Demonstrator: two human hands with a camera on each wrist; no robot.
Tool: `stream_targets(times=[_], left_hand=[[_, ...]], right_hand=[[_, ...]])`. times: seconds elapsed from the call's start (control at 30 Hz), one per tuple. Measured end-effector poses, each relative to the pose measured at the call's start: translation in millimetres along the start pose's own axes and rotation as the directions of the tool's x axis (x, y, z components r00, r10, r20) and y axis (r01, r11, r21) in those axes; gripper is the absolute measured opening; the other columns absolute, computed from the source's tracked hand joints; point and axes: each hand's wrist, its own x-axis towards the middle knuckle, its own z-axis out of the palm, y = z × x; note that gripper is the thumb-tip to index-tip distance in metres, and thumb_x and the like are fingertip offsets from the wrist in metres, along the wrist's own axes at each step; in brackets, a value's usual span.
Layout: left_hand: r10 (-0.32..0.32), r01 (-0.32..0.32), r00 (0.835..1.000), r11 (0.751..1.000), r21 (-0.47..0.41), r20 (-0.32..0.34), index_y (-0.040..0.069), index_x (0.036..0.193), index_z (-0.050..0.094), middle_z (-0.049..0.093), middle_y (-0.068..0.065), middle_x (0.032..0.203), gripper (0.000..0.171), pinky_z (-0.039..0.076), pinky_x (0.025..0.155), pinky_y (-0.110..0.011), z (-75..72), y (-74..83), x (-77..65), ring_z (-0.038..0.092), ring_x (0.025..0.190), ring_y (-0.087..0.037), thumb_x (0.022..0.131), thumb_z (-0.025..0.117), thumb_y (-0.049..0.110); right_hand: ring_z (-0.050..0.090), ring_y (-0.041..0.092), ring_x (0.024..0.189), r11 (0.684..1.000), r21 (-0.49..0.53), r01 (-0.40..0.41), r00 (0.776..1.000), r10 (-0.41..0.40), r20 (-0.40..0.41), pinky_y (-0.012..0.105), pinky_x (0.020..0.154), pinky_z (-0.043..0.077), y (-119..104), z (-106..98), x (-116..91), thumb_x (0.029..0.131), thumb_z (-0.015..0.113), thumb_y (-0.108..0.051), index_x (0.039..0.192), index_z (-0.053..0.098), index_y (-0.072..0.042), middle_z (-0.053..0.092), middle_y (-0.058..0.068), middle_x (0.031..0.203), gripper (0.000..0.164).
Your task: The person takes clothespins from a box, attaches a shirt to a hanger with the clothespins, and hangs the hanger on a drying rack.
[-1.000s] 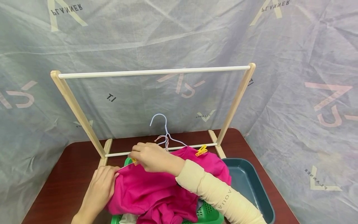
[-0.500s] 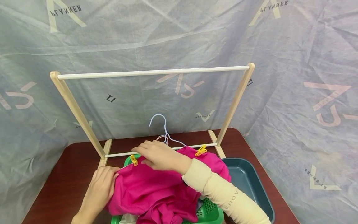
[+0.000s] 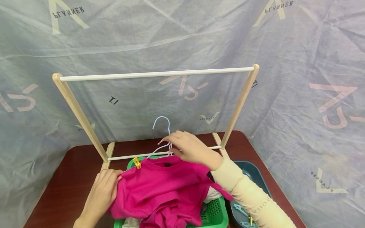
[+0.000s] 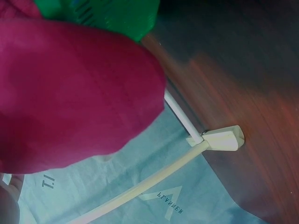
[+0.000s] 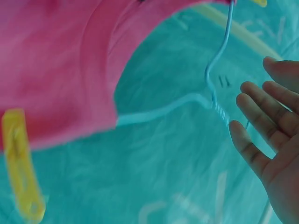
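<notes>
A bright pink T-shirt (image 3: 159, 183) hangs on a light blue wire hanger (image 3: 162, 117) over a green basket (image 3: 220, 218). My left hand (image 3: 100, 193) holds the shirt's left shoulder end, fingers over the edge; cloth fills much of the left wrist view. A yellow clothespin (image 3: 137, 163) clips the left shoulder, and another yellow clothespin (image 5: 21, 163) shows on the cloth in the right wrist view. My right hand (image 3: 189, 147) is at the hanger's neck, overlapping it in the head view; the right wrist view shows its fingers (image 5: 261, 119) spread beside the twisted wire.
A rack with a white top rod (image 3: 156, 74) and wooden legs (image 3: 81, 117) stands behind the basket. To the right, a dark blue tray (image 3: 263, 182) contains several clothespins (image 3: 240, 210). Pink wire (image 3: 160, 142) shows behind the hanger's neck. A printed grey sheet (image 3: 142, 38) covers the back.
My right hand has let go of the left clothespin and moved right to the hanger's neck. The shirt's neckline now shows, and the tray's clothespins have come into view. The left hand has stayed in place.
</notes>
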Motion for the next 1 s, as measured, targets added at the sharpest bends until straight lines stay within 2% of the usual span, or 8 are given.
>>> stream_targets(times=[0.17,0.43,0.6,0.77,0.87,1.0], left_hand=[[-0.002,0.002,1.0,1.0,-0.008,-0.003,-0.001,0.092,0.06,0.057,-0.009,0.083,0.039,0.03,0.074,-0.033,0.8,-0.1,-0.6,0.047,0.081,-0.025,0.099,0.033,0.027],[-0.009,0.009,1.0,1.0,-0.01,-0.003,0.0,0.092,0.06,0.057,-0.009,0.084,0.039,0.03,0.074,-0.033,0.4,-1.0,-1.2,0.047,0.082,-0.025,0.099,0.033,0.027],[-0.01,0.01,1.0,1.0,-0.013,-0.002,0.0,0.092,0.061,0.057,-0.009,0.084,0.04,0.03,0.074,-0.033,0.9,-1.1,-1.4,0.047,0.081,-0.025,0.099,0.033,0.027],[-0.012,0.012,1.0,1.0,-0.012,-0.001,-0.001,0.092,0.061,0.057,-0.009,0.084,0.04,0.03,0.075,-0.032,1.2,-0.6,-1.8,0.047,0.082,-0.025,0.099,0.033,0.027],[-0.014,0.014,1.0,1.0,-0.014,0.0,-0.001,0.092,0.061,0.057,-0.009,0.084,0.04,0.03,0.075,-0.032,1.2,-0.5,-1.8,0.048,0.082,-0.025,0.099,0.033,0.027],[-0.02,0.02,1.0,1.0,-0.018,0.003,0.0,0.093,0.061,0.057,-0.008,0.085,0.04,0.03,0.075,-0.032,0.9,-0.6,-1.7,0.048,0.083,-0.025,0.099,0.033,0.027]], right_hand=[[0.056,0.013,0.09,0.998,-0.009,-0.063,0.997,0.063,-0.036,0.027,0.076,0.046,17.7,-14.3,-22.9,0.084,0.062,-0.015,0.113,0.057,-0.011,0.062,-0.001,0.102,0.029],[0.058,0.015,0.095,0.987,0.008,-0.163,0.984,0.163,-0.075,0.03,0.08,0.048,42.4,-24.0,-62.3,0.08,0.067,-0.013,0.111,0.058,-0.009,0.063,0.004,0.102,0.032],[0.058,0.017,0.094,0.962,0.004,-0.272,0.961,0.271,-0.051,0.032,0.076,0.049,51.1,-25.1,-84.0,0.08,0.067,-0.013,0.111,0.058,-0.007,0.063,0.006,0.105,0.033],[0.058,0.016,0.091,0.928,0.006,-0.372,0.928,0.372,-0.029,0.032,0.073,0.049,57.1,-21.2,-105.7,0.083,0.065,-0.014,0.113,0.057,-0.007,0.063,0.005,0.107,0.032],[0.059,0.018,0.093,0.912,0.017,-0.409,0.912,0.41,-0.019,0.035,0.077,0.05,60.5,-16.2,-118.3,0.084,0.063,-0.012,0.116,0.055,-0.005,0.062,0.006,0.107,0.034],[0.059,0.023,0.091,0.904,0.036,-0.427,0.904,0.428,-0.02,0.039,0.076,0.049,64.2,-7.1,-133.3,0.083,0.061,-0.009,0.111,0.056,-0.002,0.062,0.011,0.102,0.029]])
